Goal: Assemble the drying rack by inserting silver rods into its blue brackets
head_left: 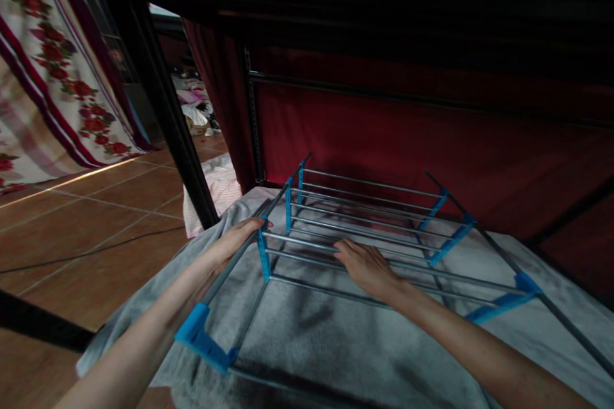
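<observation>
Grey cloth (355, 351) lies under the rack (451, 246), directly ahead. Its side poles run away from the person; rods cross sideways. The left hand (242, 236) wraps the left pole (225, 279) at a blue bracket (263, 255); the right hand (367, 265) curls over a middle rod (455, 277), grip unclear.

Cropped tube rack (451, 243), blurred heap (194, 105)
Lower and right edges cut the rack; the left edge crops the floral curtain (71, 77). The heap's items are too small to tell; the left hand (237, 239) has some fingers hidden.
</observation>
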### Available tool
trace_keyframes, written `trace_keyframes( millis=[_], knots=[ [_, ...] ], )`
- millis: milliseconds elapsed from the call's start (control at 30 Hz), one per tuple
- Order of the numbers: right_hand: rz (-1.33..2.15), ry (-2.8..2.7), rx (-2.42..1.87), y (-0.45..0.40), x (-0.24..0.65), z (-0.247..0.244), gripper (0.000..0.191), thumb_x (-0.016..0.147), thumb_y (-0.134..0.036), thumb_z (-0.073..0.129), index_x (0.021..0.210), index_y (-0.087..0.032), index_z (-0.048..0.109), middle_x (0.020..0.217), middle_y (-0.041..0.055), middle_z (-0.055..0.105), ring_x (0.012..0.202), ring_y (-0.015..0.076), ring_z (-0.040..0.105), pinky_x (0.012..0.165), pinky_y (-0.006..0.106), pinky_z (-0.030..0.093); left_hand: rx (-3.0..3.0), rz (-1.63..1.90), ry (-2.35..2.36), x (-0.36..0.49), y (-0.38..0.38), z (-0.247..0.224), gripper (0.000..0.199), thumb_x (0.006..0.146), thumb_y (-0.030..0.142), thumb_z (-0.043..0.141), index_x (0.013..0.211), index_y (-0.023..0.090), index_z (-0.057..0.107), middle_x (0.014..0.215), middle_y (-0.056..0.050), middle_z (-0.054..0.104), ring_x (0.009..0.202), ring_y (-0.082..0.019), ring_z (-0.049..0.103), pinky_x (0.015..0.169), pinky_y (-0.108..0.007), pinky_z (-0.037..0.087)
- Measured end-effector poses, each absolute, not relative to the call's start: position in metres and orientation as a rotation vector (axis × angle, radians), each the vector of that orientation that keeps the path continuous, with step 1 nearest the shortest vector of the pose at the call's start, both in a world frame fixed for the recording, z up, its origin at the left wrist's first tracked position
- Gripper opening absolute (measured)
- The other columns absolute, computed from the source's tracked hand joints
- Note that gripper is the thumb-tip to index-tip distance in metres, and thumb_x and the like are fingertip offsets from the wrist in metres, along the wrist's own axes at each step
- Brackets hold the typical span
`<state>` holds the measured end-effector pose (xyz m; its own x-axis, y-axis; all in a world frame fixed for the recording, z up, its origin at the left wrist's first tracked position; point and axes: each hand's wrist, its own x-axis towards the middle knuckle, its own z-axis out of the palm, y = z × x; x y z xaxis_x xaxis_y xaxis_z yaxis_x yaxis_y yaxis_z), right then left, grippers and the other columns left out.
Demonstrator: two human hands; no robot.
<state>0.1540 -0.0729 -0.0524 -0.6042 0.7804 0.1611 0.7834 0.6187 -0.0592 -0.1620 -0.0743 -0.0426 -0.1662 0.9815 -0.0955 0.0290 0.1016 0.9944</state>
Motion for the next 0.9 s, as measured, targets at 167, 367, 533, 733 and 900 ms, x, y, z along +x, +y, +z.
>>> trace_keyframes(
  millis=[167, 367, 533, 733, 900],
  knots=[
    [-0.056, -2.658, -1.290, -0.074, 0.154, -0.053, 0.015, 0.108, -0.028, 0.048, 0.109, -0.024, 0.062, 0.108, 0.0033, 0.072, 0.097, 0.0210, 0.070, 0.071, 0.029, 0.043, 0.934, 1.216, 1.255, -0.169, -0.060, -0.054, 0.040, 0.066, 0.042, 0.079, 0.097, 0.017, 0.074, 0.086, -0.005, 0.073, 0.079, -0.018, 0.068, 0.072, -0.025, 0.057],
    [-0.084, -2.666, -1.287, -0.071, 0.157, -0.058, 0.018, 0.108, -0.028, 0.046, 0.108, -0.024, 0.063, 0.108, 0.0035, 0.073, 0.092, 0.0203, 0.071, 0.069, 0.029, 0.044, 1.004, 1.093, 1.371, -0.169, -0.055, -0.048, 0.041, 0.067, 0.046, 0.078, 0.095, 0.017, 0.072, 0.080, -0.003, 0.070, 0.076, -0.019, 0.070, 0.070, -0.026, 0.057],
    [-0.083, -2.669, -1.251, -0.072, 0.159, -0.059, 0.022, 0.109, -0.028, 0.042, 0.111, -0.025, 0.064, 0.111, 0.0055, 0.073, 0.094, 0.0211, 0.070, 0.072, 0.030, 0.046, 0.997, 1.027, 1.368, -0.163, -0.062, -0.038, 0.050, 0.069, 0.057, 0.083, 0.097, 0.018, 0.068, 0.085, -0.003, 0.071, 0.081, -0.020, 0.071, 0.072, -0.029, 0.059],
    [0.002, -2.675, -1.274, -0.070, 0.160, -0.054, 0.024, 0.109, -0.030, 0.042, 0.111, -0.025, 0.066, 0.113, 0.0061, 0.073, 0.094, 0.0221, 0.071, 0.072, 0.030, 0.045, 0.987, 0.996, 1.400, -0.161, -0.061, -0.034, 0.058, 0.059, 0.050, 0.092, 0.100, 0.018, 0.066, 0.095, -0.007, 0.073, 0.086, -0.023, 0.072, 0.076, -0.033, 0.060],
    [0.093, -2.669, -1.293, -0.068, 0.160, -0.052, 0.025, 0.108, -0.030, 0.043, 0.110, -0.025, 0.067, 0.111, 0.0058, 0.074, 0.094, 0.0219, 0.071, 0.073, 0.029, 0.044, 1.127, 0.988, 1.412, -0.160, -0.059, -0.036, 0.052, 0.057, 0.048, 0.090, 0.093, 0.018, 0.067, 0.090, -0.005, 0.071, 0.085, -0.026, 0.072, 0.072, -0.035, 0.059]
  ],
)
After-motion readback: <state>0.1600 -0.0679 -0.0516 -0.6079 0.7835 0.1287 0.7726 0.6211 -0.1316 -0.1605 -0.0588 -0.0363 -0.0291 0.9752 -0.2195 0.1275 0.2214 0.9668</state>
